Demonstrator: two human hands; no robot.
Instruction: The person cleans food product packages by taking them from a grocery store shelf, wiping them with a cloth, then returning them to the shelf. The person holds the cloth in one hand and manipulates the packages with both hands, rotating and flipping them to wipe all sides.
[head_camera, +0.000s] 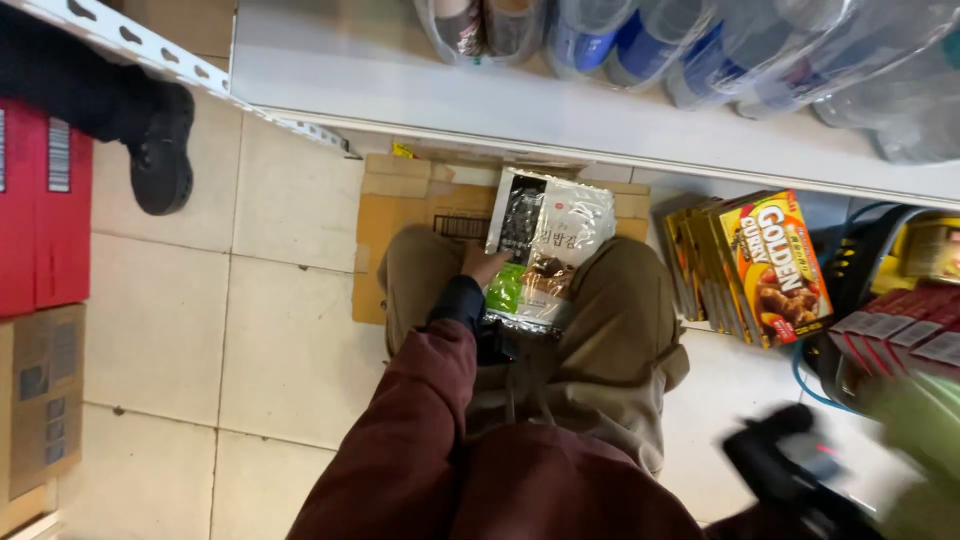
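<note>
I crouch with my knees in khaki trousers (620, 330) over the tiled floor. My left hand (485, 265), coming out of a dark red sleeve, grips the left edge of a clear plastic packet (550, 245) of dark dried food with a green patch, held upright between my knees. At the bottom right a dark, motion-blurred shape (780, 460) appears to be my right hand beside a green blur (920, 440). Its fingers cannot be made out.
A flattened cardboard box (400, 215) lies under my knees. A white shelf edge (500, 115) above carries plastic bottles (700, 40). Yellow boxes (775, 265) stand in a row right; a dark basket (850, 270) holds red packs. Red cartons (40, 200) and another person's black shoe (160, 150) are left.
</note>
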